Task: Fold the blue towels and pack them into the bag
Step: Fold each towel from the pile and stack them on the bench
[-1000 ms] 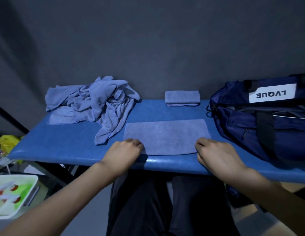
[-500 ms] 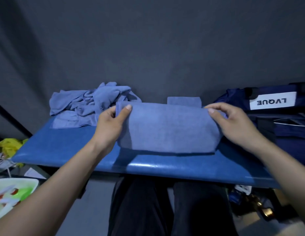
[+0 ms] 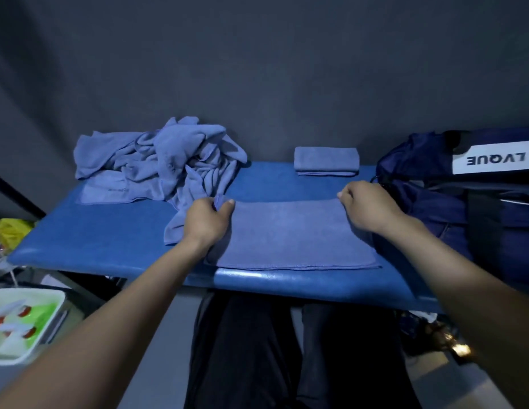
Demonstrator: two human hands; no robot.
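Flat half-folded blue towel

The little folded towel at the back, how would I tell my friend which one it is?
Start at the blue table and look along its far edge, by the dark wall. Just left of the navy bag sits the small folded towel. It is a neat thick rectangle that nobody touches, unlike the crumpled pile or the flat towel under the hands.

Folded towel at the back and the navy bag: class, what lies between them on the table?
Nothing: between the folded towel and the bag, the head view shows only bare blue table.
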